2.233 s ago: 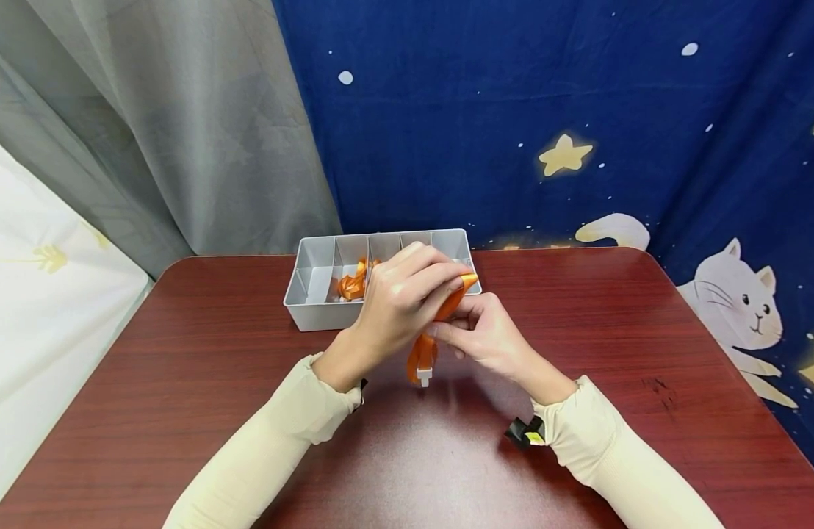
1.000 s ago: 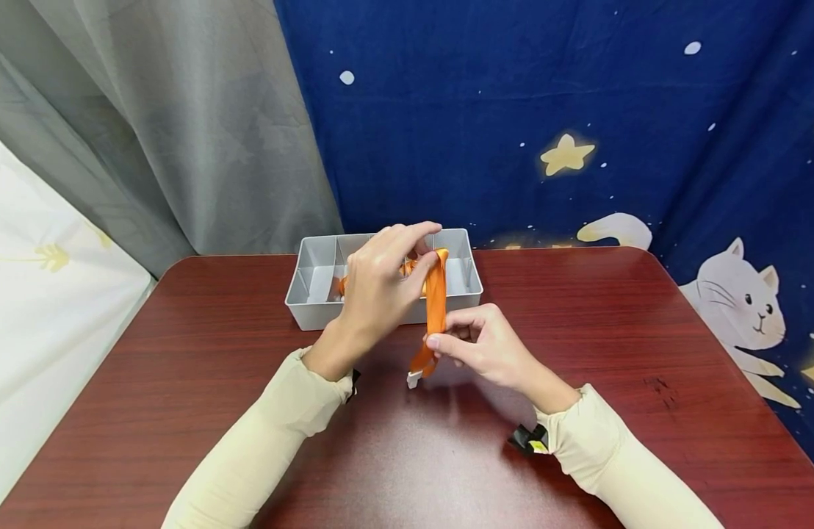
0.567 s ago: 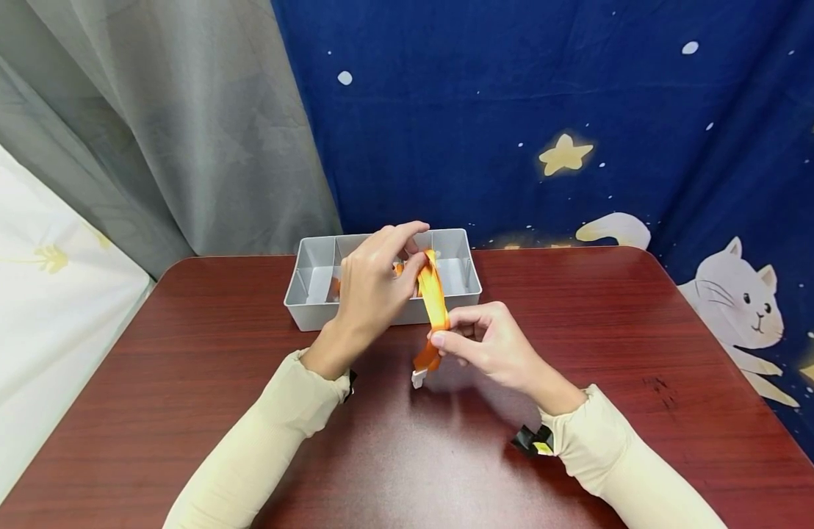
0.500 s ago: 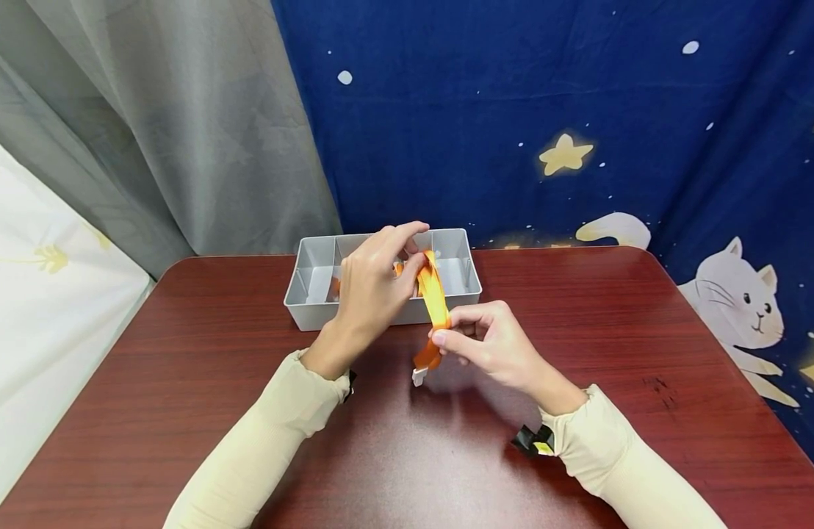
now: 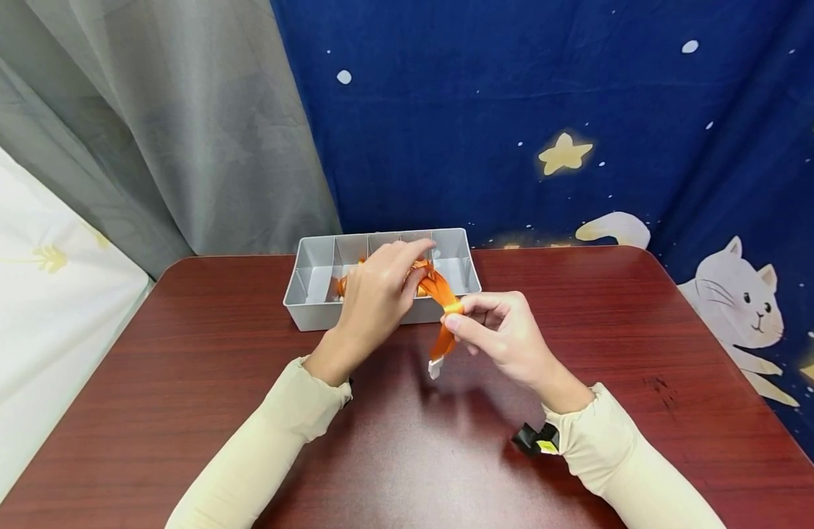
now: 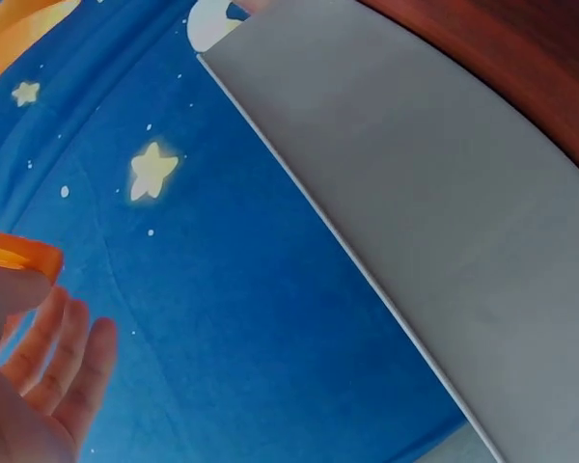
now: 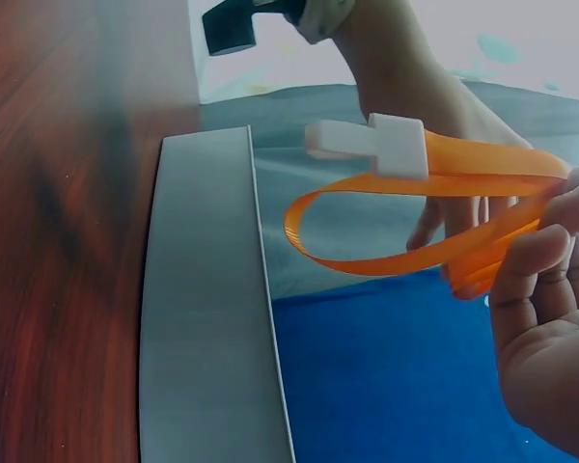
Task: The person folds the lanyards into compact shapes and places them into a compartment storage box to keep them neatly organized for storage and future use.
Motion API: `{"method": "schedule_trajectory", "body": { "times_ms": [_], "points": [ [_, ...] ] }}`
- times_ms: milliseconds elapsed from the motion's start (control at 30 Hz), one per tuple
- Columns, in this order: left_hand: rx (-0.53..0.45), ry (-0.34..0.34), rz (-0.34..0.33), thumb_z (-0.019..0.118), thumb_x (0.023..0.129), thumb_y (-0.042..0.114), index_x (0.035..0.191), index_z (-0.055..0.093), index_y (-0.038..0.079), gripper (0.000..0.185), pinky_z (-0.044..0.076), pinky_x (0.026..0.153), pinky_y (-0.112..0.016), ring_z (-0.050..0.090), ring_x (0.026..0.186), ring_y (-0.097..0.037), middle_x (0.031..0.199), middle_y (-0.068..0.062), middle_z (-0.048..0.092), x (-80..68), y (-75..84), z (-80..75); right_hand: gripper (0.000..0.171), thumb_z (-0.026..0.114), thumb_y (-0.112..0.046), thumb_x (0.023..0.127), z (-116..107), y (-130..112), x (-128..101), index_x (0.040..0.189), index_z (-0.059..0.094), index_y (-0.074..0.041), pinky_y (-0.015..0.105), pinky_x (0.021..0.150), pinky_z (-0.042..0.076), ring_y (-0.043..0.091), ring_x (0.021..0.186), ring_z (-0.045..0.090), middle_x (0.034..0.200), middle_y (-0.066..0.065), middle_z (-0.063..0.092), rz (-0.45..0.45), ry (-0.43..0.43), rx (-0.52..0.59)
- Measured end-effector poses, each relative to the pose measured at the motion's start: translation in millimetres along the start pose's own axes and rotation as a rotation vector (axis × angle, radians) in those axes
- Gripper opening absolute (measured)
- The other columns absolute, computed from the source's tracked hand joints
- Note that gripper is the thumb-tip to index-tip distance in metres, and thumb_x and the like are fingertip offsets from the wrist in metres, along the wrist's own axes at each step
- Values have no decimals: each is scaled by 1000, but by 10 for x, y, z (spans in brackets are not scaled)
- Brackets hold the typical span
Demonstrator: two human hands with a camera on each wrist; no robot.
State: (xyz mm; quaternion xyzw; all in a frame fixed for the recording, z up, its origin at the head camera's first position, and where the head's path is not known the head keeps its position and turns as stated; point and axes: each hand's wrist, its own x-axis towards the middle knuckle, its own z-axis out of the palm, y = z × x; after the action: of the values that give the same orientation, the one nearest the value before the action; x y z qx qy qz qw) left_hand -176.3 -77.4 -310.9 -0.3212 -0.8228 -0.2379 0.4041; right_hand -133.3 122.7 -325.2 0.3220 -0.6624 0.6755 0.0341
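Note:
Between both hands stretches a folded orange lanyard with a white plastic clip dangling at its lower end. My right hand pinches the bundle between thumb and fingers, where one bright turn of strap crosses the other layers. Up at the far end, my left hand holds the folded strap at its thumb; its other fingers reach out, as the left wrist view shows with the orange strap over the thumb. A loose loop of strap hangs beside the clip in the right wrist view.
Behind the hands stands a grey divided tray, with more orange strap inside, partly hidden by the left hand. The dark red table carries it. A blue star-printed curtain hangs beyond the table's back edge.
The lanyard, first bunched in close hands, was drawn out lengthwise. Lately the left hand dropped slightly, the right hand shifted right and up, and the strap now slants, with the clip farther right.

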Motion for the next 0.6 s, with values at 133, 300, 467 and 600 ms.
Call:
{"method": "schedule_trajectory", "body": {
  "times_ms": [133,300,467,600],
  "points": [
    [-15,-31,46,73,90,7,119,67,9,29,53,65,-34,63,84,-21,95,-5,70,-48,-8,23,5,66,4,89,6,-21,3,86,68,8,25,43,42,15,47,47,64,9,58,3,33,31],
    [-52,-58,107,74,90,10,118,67,9,30,54,64,-33,65,84,-20,100,-4,71,-88,-4,60,5,65,4,90,-7,-49,13,85,67,5,27,44,36,17,47,45,59,9,54,-3,70,68],
    [-83,-49,160,70,93,12,108,65,8,16,54,60,-32,67,82,-19,95,-3,70,-114,14,87,11,63,6,91,-26,-86,42,83,68,-2,26,46,36,16,47,43,60,4,54,-28,112,121],
    [-116,-42,197,63,96,5,96,61,8,3,50,54,-30,65,73,-18,84,-2,67,-142,25,95,15,62,7,91,-44,-99,69,84,70,-4,25,46,36,15,47,42,63,2,56,-55,139,160]
  ]
}}
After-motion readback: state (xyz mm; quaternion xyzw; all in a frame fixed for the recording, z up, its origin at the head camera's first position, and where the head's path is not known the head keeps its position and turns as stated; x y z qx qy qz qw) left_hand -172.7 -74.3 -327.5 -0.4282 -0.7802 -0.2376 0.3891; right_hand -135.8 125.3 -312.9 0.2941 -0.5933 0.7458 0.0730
